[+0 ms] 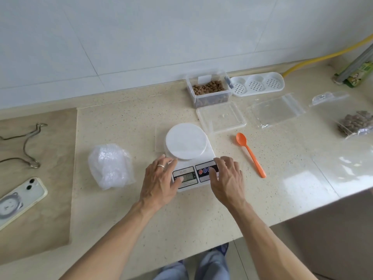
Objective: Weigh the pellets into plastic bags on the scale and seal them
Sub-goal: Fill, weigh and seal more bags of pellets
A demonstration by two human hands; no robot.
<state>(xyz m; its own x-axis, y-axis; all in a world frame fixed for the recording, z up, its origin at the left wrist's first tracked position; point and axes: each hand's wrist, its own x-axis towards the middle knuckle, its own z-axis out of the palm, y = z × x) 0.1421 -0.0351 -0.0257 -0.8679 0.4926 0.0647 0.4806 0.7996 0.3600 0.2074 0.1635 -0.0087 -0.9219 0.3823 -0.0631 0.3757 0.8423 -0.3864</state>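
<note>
White plastic makes up the small kitchen scale (190, 158), which sits on the speckled beige countertop (201, 215) right in front of the person, its round weighing plate (186, 144) bare and its display lit, though the digits are too blurred to read. Both hands are on its front panel: the left hand (159, 182), with a ring on one finger, lies relaxed against the left edge with fingers loosely spread over the display side and the thumb resting near the screen, gripping nothing; the right hand (226, 179) is likewise loose, its fingertips (212, 170) touching the row of buttons. Just right of the scale lies an orange plastic spoon (251, 154), bowl pointing away. Behind the scale a clear lid (221, 117) lies flat, and beyond it stands the open clear container (209, 89) holding the brown pellets (207, 87). To the right of the lid lies an empty zip-top bag (276, 111), flat, and farther right another bag (355, 123) with pellets inside. A white perforated tray (257, 83) sits beside the container near the wall. Left of the scale rests a crumpled wad of bubble wrap (110, 166), and farther left a phone (19, 201) lies face down.
</note>
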